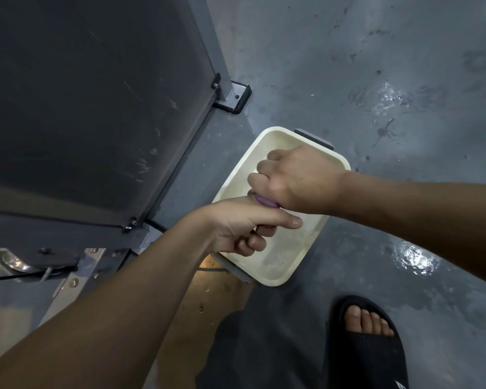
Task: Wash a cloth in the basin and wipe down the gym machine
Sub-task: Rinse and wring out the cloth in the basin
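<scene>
Filling the whole left of the view is the gym machine (90,108), a broad dark panel with scuffed streaks, bolted at its corners to a grey metal frame whose foot plate (235,96) sits flat on the floor. The floor (390,66) is grey and wet, with bright patches of glare off pooled water to the right of the person.

Just beside the machine's frame, on the floor, stands the basin (270,273), a cream rectangular tub with rounded corners and a grey handle at each short end. A shallow layer of cloudy water lies in its near end.

The person stands over it, both forearms reaching in above the tub. One bare leg shows below the left arm, and a foot in a black sandal (368,343) is planted on the floor near the basin's closest corner.

The right hand (298,181) is balled into a fist, knuckles up, fingers curled tight round one end of the cloth. The left hand (242,228) holds the other end just below it: the lower fingers are curled in around the cloth, while the index finger lies straight out, pointing towards the right wrist. The two hands are touching.

The cloth (265,200) is purple and almost wholly hidden, a small bunched roll showing only between the two hands, held above the basin's middle and clear of the water.
</scene>
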The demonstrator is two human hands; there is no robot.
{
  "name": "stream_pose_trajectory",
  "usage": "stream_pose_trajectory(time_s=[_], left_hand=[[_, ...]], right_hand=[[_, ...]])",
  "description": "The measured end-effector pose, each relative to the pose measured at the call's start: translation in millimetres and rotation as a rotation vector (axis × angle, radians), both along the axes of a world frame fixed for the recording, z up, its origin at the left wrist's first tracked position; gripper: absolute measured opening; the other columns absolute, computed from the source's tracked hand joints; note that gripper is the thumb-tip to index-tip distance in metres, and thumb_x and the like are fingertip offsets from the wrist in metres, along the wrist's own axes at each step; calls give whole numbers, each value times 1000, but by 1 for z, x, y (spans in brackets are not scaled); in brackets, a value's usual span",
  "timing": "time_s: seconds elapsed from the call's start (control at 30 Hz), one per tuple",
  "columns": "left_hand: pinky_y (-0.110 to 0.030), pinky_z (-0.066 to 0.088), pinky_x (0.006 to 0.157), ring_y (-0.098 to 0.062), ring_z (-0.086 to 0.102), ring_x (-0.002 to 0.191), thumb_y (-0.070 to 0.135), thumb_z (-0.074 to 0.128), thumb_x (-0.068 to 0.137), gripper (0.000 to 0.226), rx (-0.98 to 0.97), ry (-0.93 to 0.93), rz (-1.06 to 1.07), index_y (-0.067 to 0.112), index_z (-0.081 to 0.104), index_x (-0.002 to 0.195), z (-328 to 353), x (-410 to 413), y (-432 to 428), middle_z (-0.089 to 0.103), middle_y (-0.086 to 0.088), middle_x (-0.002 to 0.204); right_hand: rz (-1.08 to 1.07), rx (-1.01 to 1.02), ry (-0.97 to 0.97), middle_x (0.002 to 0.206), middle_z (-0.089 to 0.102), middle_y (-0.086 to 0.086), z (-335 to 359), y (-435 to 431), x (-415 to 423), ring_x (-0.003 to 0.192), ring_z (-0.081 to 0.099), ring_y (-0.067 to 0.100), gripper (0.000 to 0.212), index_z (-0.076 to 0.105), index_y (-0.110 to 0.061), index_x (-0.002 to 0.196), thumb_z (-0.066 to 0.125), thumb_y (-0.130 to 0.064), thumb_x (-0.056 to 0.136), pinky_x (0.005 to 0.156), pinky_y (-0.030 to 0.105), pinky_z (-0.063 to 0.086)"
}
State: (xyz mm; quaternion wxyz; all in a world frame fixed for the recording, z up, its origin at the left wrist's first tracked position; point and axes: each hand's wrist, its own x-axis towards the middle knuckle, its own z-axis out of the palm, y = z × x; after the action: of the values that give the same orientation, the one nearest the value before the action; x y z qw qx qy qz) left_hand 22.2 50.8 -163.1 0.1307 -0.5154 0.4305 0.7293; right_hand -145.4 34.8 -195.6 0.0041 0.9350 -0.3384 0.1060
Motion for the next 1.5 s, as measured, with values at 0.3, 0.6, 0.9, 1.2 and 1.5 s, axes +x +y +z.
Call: stream_pose_trajectory(time_s=[0.3, 0.6, 0.9, 1.2, 1.5], left_hand=[[-26, 34, 55, -24, 50, 69, 23, 44, 96, 22, -743, -597, -414, 18, 48, 75, -23, -11, 2, 50, -3, 78], [-30, 43, 63, -26, 51, 72, 14, 54, 84, 20, -966, -672, -481, 22, 45, 69, -26, -8, 9, 47, 2, 71], [-25, 36, 53, -18, 47, 57, 31, 65, 88, 25, -643, -455, -232, 16, 51, 73, -20, -1, -8, 48, 2, 67], [-14, 19, 41, -6, 37, 54, 44, 81, 72, 33, 203, 130, 126, 21, 57, 79, -2, 23, -16, 47, 4, 74], [-26, 7, 45, -10, 16, 43, 24, 67, 90, 45, 3, -62, 89, 27, 31, 63, 2, 1, -5, 21, 5, 53]], right_hand=[[-236, 529, 445, 67, 45, -6, 12, -1, 27, 58, 43, 16, 23, 44, -22, 67, 54, -23, 87, 55, 25, 36], [-331, 851, 395, 73, 57, 0, 0, 1, 35, 61, 54, 18, 14, 54, -19, 73, 53, -12, 84, 53, 27, 41], [-268, 484, 187, 67, 41, -5, -17, 2, 15, 59, 46, 24, 13, 51, -21, 78, 54, -22, 91, 55, 31, 35], [131, -186, -195, 75, 41, 7, -5, -11, 8, 69, 26, 21, 26, 45, -15, 79, 61, -9, 99, 67, 32, 20], [22, -219, -95, 67, 45, 8, -6, -9, 1, 57, 34, 24, 32, 47, -12, 75, 48, -22, 106, 48, 38, 38]])
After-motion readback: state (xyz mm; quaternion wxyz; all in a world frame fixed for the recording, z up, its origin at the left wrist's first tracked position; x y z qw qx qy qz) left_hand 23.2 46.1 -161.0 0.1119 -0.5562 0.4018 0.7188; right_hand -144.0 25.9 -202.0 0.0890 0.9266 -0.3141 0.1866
